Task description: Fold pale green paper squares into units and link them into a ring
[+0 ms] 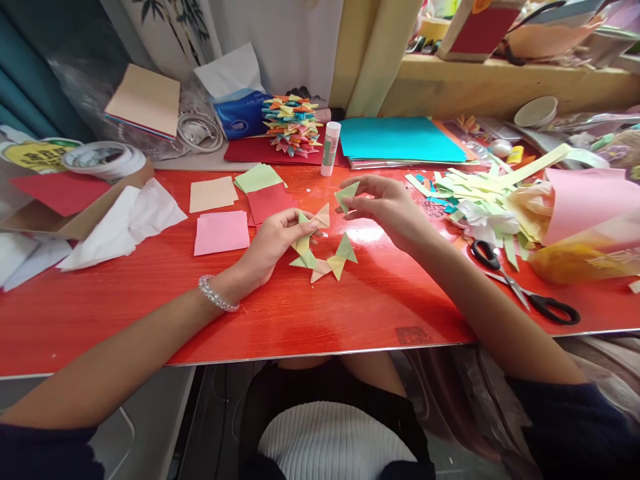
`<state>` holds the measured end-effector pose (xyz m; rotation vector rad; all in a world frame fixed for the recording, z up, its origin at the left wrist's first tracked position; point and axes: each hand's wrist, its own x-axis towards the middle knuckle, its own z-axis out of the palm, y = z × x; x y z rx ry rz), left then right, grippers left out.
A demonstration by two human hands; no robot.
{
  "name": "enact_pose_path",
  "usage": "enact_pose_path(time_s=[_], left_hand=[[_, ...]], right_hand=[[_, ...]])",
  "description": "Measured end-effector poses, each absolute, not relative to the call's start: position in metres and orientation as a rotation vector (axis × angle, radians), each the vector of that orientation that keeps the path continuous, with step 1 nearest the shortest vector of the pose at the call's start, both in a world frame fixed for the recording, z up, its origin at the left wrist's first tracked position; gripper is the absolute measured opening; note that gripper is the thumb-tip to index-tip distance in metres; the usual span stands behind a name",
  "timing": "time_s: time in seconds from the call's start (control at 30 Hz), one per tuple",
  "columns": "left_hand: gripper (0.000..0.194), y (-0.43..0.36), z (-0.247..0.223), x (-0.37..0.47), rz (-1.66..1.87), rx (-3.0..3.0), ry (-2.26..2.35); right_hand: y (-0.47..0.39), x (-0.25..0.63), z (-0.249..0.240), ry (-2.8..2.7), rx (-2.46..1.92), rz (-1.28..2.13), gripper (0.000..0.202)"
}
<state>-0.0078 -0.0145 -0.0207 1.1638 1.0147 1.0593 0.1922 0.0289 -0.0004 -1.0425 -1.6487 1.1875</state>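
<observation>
My left hand (280,240) is closed on one side of a partial ring of folded paper pieces (321,268) in pale green, yellow and peach. Its thumb and fingers pinch the ring near a peach point at the top. A single green folded paper triangle (347,195) is pinched in my right hand (383,207), just right of the ring's open end and apart from it. Beyond the hands a glue stick (330,150) stands upright with its white cap on. Left of my left hand lie square paper stacks in pink (221,233), red (270,202), peach (212,195) and green (258,177).
Black-handled scissors (520,287) lie at the right near a heap of paper strips (495,193). At the back are a colourful folded-paper model (293,127), blue paper sheets (400,140) and a tissue pack (240,113). A cardboard box (95,223) stands at left.
</observation>
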Motion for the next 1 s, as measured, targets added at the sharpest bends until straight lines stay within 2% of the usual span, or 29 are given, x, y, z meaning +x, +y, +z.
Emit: enact_pose_path(time_s=[0.13,0.37,0.57,0.7,0.83,1.0], left_hand=[[0.018,-0.0144,-0.0174,-0.0076,1.134,1.091,1.019],[0.017,-0.0158,-0.0154,-0.0057,1.159,1.065,0.958],[0.016,-0.0163,-0.0165,-0.0063,1.155,1.062,0.93],[0.016,-0.0167,-0.0154,-0.0063,1.138,1.073,0.944],[0.016,-0.0174,-0.0144,-0.006,1.134,1.084,0.946],[0.015,-0.0178,-0.0149,-0.0059,1.135,1.09,0.939]], right_hand=[[0.029,0.1924,0.0005,-1.695,-1.043,1.109,0.012],[0.0262,0.19,0.002,-1.569,-1.085,1.173,0.023],[0.027,0.1884,-0.001,-1.488,-0.945,1.305,0.02],[0.0284,0.1894,-0.004,-1.523,-0.988,1.27,0.019],[0.0289,0.1913,-0.0042,-1.572,-1.033,1.168,0.03],[0.0292,0.1927,-0.0048,-1.602,-1.07,1.229,0.039]])
